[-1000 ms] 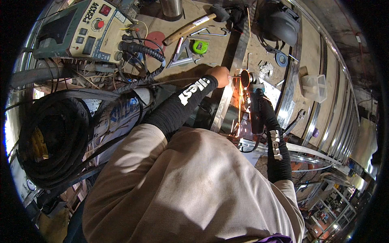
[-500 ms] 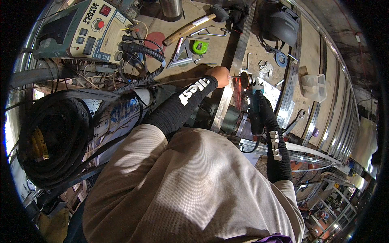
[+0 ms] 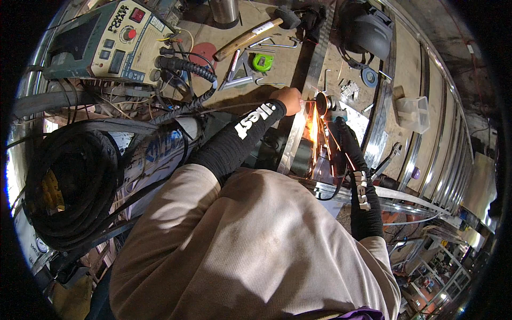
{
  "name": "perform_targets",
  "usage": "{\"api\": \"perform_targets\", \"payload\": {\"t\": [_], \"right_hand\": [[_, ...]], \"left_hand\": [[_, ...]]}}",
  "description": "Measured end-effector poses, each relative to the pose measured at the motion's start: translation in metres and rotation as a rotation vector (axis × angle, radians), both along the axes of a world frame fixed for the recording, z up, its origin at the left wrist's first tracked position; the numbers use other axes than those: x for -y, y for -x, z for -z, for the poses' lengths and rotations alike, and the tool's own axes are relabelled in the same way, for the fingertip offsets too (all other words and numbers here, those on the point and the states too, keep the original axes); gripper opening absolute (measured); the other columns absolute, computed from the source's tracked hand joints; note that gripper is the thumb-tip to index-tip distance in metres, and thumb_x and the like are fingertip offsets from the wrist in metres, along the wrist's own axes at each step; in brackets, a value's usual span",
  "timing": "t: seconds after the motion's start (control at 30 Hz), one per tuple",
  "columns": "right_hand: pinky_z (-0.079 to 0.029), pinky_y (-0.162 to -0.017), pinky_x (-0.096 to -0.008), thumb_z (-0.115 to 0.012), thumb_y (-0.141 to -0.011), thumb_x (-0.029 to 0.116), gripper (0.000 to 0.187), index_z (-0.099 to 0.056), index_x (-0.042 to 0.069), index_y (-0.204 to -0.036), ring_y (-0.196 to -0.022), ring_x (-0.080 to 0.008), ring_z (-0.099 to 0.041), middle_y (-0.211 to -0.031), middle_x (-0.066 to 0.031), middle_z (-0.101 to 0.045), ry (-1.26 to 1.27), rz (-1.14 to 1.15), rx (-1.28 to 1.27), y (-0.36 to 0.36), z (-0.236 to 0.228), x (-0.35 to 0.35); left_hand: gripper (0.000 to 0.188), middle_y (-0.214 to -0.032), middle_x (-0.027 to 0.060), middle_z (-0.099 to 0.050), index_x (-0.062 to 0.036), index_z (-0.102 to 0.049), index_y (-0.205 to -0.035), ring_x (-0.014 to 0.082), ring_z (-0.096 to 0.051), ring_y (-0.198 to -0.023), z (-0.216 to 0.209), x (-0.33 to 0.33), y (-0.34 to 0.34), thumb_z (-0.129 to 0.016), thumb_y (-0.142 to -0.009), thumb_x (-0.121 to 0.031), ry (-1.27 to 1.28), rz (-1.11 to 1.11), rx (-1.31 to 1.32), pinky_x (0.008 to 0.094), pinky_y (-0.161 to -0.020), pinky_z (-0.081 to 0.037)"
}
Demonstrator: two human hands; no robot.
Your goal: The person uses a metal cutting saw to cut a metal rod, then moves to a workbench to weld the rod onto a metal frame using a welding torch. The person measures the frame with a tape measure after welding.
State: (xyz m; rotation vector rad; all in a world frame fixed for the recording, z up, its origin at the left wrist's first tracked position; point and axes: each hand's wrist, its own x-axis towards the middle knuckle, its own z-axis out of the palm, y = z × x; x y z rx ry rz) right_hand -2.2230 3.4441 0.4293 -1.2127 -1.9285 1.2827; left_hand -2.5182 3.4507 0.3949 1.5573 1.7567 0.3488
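Note:
My right hand (image 3: pixel 345 133), in a black sleeve, is wrapped round an angle grinder (image 3: pixel 337 114) with a teal body. The grinder's disc (image 3: pixel 321 103) meets the tip of a thin metal rod (image 3: pixel 305 101). Bright orange sparks (image 3: pixel 316 130) stream from that contact down toward me. My left hand (image 3: pixel 289 100) is closed in a fist round the rod, a little left of the disc, above a long metal bar (image 3: pixel 296 130). Its fingertips are hidden from view.
A welding machine (image 3: pixel 125 48) stands at the upper left above coiled black cable (image 3: pixel 69 186). Beyond my hands lie a hammer (image 3: pixel 248 39), a green tape measure (image 3: pixel 262 62) and a welding helmet (image 3: pixel 368 32). A clear plastic container (image 3: pixel 413 114) and pliers (image 3: pixel 392 154) lie at right.
The sparks have grown from a few thin reddish streaks to a dense bright orange spray. My hands and the grinder have barely moved.

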Motion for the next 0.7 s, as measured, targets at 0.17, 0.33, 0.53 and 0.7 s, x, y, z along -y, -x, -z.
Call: {"api": "perform_targets", "payload": {"t": [0.17,0.33,0.53,0.7], "right_hand": [[-0.052,-0.094,-0.0362,-0.06,-0.102,0.022,0.036,-0.062,-0.001,-0.13,-0.106,-0.03,-0.067,-0.119,-0.0152,-0.069,0.616,0.235,-0.116,-0.013,0.01,-0.005],[-0.05,-0.102,-0.0435,-0.065,-0.094,0.013,0.042,-0.06,-0.001,-0.133,-0.115,-0.0374,-0.064,-0.126,-0.0214,-0.066,-0.076,-0.171,0.165,-0.016,0.0,-0.006],[-0.051,-0.096,-0.0451,-0.071,-0.085,0.008,0.042,-0.063,-0.004,-0.125,-0.111,-0.0395,-0.064,-0.123,-0.0222,-0.066,-0.189,-0.204,0.344,-0.004,-0.02,0.0],[-0.051,-0.095,-0.0387,-0.069,-0.09,0.011,0.039,-0.063,-0.005,-0.125,-0.107,-0.0316,-0.066,-0.119,-0.0176,-0.068,0.762,0.274,-0.168,-0.002,-0.011,-0.005]], "left_hand": [[0.023,-0.096,0.0199,-0.073,-0.0075,-0.074,-0.095,0.0411,-0.07,-0.094,0.002,-0.001,0.0,-0.063,-0.091,-0.027,-0.001,0.005,0.01,0.0513,-0.083,-0.055],[0.024,-0.096,0.0205,-0.073,-0.0071,-0.074,-0.095,0.0421,-0.07,-0.094,0.003,-0.003,0.0,-0.061,-0.092,-0.027,0.002,0.05,-0.042,0.0519,-0.083,-0.055],[0.024,-0.097,0.0212,-0.073,-0.0071,-0.074,-0.095,0.0428,-0.07,-0.094,-0.001,-0.001,0.0,-0.061,-0.094,-0.026,0.009,0.035,-0.031,0.0528,-0.084,-0.055],[0.023,-0.096,0.0212,-0.073,-0.0073,-0.075,-0.096,0.0427,-0.07,-0.094,-0.005,-0.001,0.001,-0.061,-0.094,-0.026,0.015,0.033,-0.015,0.0528,-0.084,-0.055]]}}
